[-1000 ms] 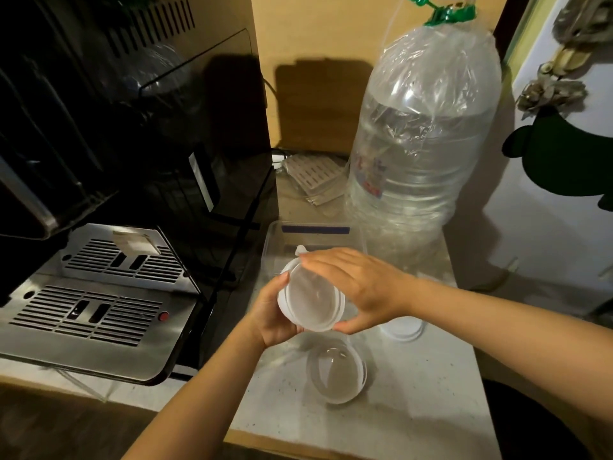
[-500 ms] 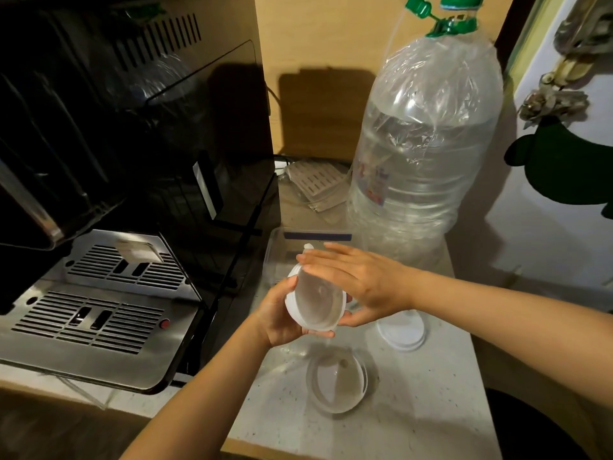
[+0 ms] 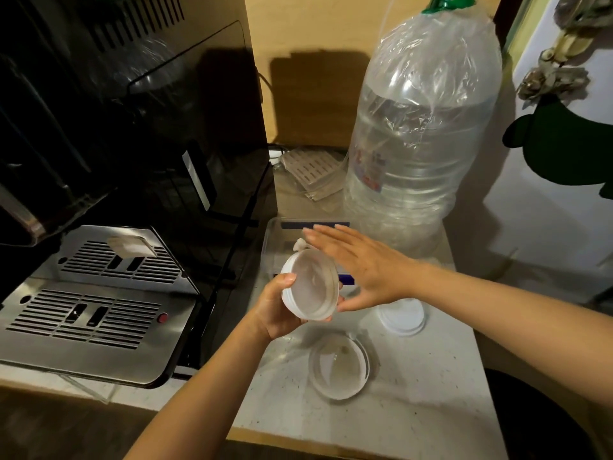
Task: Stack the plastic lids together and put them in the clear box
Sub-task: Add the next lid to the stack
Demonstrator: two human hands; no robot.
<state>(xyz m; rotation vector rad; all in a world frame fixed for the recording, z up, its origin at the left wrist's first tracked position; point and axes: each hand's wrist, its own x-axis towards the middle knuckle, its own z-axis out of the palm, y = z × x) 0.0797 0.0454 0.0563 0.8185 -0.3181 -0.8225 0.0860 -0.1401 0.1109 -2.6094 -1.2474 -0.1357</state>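
Note:
My left hand (image 3: 278,309) grips a stack of round translucent plastic lids (image 3: 311,285), tilted so its open side faces me. My right hand (image 3: 360,260) is flat with fingers spread, just right of and behind the stack, its thumb close to the rim. One clear lid (image 3: 338,366) lies on the white counter in front of my hands. A white lid (image 3: 403,316) lies to the right, partly under my right wrist. The clear box (image 3: 270,242) stands behind the stack, mostly hidden by my hands.
A large water bottle (image 3: 421,134) wrapped in plastic stands at the back right. A black coffee machine with a steel drip tray (image 3: 93,310) fills the left. Slotted plastic pieces (image 3: 311,174) lie at the back. The counter's front edge (image 3: 331,443) is near.
My right hand has let go of the stacked lids, opened flat and lifted off to the right. My left hand has turned the stack so its open side shows.

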